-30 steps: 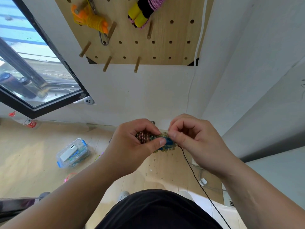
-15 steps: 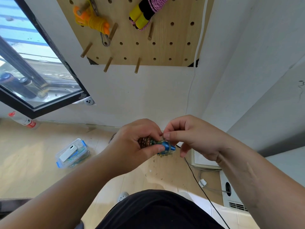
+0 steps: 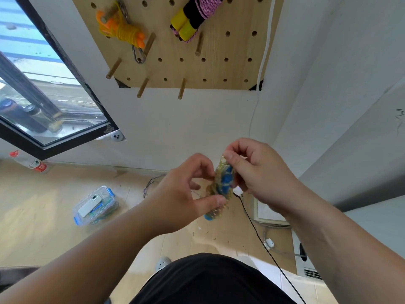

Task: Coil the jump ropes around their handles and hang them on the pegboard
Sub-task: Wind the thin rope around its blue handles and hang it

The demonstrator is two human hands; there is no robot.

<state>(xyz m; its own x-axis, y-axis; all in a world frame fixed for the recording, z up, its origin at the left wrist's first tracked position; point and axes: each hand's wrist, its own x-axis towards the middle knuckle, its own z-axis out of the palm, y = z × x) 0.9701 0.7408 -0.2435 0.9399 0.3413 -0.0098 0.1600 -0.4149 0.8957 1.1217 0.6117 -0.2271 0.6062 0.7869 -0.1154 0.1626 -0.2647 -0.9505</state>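
A jump rope bundle with blue handles (image 3: pixel 222 185), wound in a glittery gold-green rope, stands nearly upright between my hands at chest height. My left hand (image 3: pixel 184 194) pinches its lower part with thumb and fingers. My right hand (image 3: pixel 256 172) pinches the top end of the rope. Above, the wooden pegboard (image 3: pixel 219 66) carries an orange-and-yellow rope bundle (image 3: pixel 122 31) on the left and a yellow-handled bundle with pink rope (image 3: pixel 192 16) beside it.
Several bare wooden pegs (image 3: pixel 182 88) stick out along the pegboard's lower rows. A clear plastic box (image 3: pixel 96 205) lies on the wooden floor at the left. A black cable (image 3: pixel 260 238) runs across the floor. A window (image 3: pixel 43 95) opens at the left.
The bundle has turned from lying sideways to nearly upright and risen a little. My right hand has moved up to pinch its top end; my left hand has loosened to a pinch lower down.
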